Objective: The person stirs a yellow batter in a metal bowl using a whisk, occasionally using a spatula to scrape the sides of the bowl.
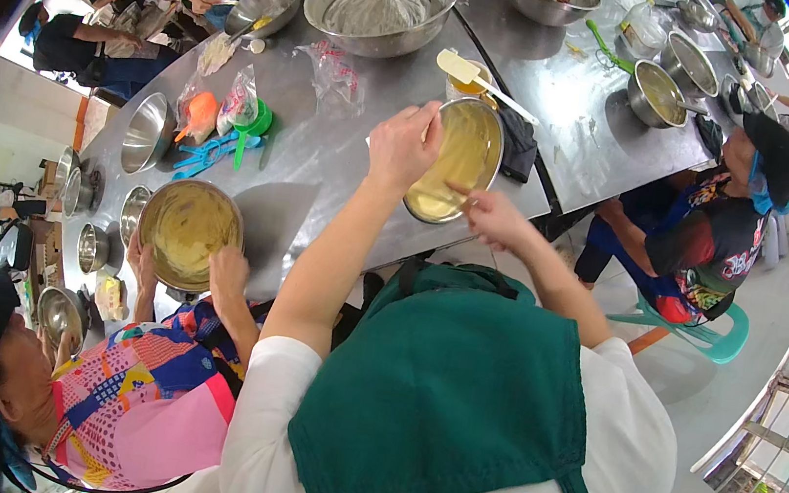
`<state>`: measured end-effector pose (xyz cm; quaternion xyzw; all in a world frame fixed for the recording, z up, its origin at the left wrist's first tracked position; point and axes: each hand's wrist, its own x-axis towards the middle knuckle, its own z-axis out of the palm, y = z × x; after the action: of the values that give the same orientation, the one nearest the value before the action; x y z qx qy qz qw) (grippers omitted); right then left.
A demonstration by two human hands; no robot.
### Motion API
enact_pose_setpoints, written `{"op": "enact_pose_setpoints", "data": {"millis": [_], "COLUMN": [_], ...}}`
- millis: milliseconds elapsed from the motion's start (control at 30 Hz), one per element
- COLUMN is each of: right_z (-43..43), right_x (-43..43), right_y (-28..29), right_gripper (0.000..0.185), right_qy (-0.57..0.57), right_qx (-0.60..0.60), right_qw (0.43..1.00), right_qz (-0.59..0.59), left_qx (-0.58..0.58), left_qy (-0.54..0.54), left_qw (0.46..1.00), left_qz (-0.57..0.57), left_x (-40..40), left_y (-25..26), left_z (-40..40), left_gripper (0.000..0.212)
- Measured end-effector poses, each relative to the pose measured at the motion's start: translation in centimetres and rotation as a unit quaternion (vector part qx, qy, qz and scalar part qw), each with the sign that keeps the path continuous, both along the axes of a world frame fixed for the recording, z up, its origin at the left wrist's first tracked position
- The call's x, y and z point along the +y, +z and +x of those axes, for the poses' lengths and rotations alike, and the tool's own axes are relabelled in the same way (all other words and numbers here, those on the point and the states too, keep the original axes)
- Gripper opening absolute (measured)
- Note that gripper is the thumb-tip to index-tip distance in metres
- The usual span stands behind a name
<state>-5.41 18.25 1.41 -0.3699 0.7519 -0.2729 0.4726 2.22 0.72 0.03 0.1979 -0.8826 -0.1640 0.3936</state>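
Before me a tilted stainless steel mixing bowl (494, 140) holds smooth pale-yellow batter (458, 162). My left hand (407, 143) grips the bowl's left rim from above. At the near right rim, my right hand (497, 218) is closed around what looks like a slim brown utensil (456, 188) reaching into the batter. That utensil is blurred, and its kind is unclear. Just beyond the bowl, a white spatula (484, 84) lies across a tub (469, 91) with yellowish contents. A dark cloth (517, 147) lies against the bowl's right side.
At left, a person's hands (227, 272) work a second batter bowl (196, 185). Blue measuring spoons (210, 152), a green cup (256, 119) and plastic bags (239, 98) lie on the steel table (289, 141). A large basin (379, 12) stands beyond. Someone sits at right on a green chair (723, 335).
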Motion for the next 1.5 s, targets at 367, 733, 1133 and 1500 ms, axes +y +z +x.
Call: {"op": "enact_pose_setpoints", "data": {"millis": [367, 733, 1133, 1500], "right_z": [-0.9, -1.8, -2.5, -2.3], "right_x": [-0.2, -0.3, 1.1, 1.6], "right_y": [-2.1, -2.1, -8.0, -4.6], "right_gripper": [0.055, 0.055, 0.067, 0.077], "right_qy": [-0.038, 0.014, 0.094, 0.181], "right_qx": [-0.037, -0.028, 0.14, 0.19], "right_qw": [0.999, 0.999, 0.976, 0.964], "right_qz": [0.012, 0.007, -0.14, -0.051], "left_qx": [0.007, -0.002, 0.008, 0.017], "left_qy": [0.004, 0.035, 0.051, 0.088], "left_qw": [1.0, 0.999, 0.999, 0.996], "left_qz": [-0.015, -0.011, -0.017, 0.014], "left_x": [-0.9, -1.4, -1.1, 0.3], "left_y": [-1.4, -2.2, -1.5, -0.1], "left_z": [-1.0, -1.9, -3.1, -2.0], "left_gripper": [0.017, 0.017, 0.015, 0.02]}}
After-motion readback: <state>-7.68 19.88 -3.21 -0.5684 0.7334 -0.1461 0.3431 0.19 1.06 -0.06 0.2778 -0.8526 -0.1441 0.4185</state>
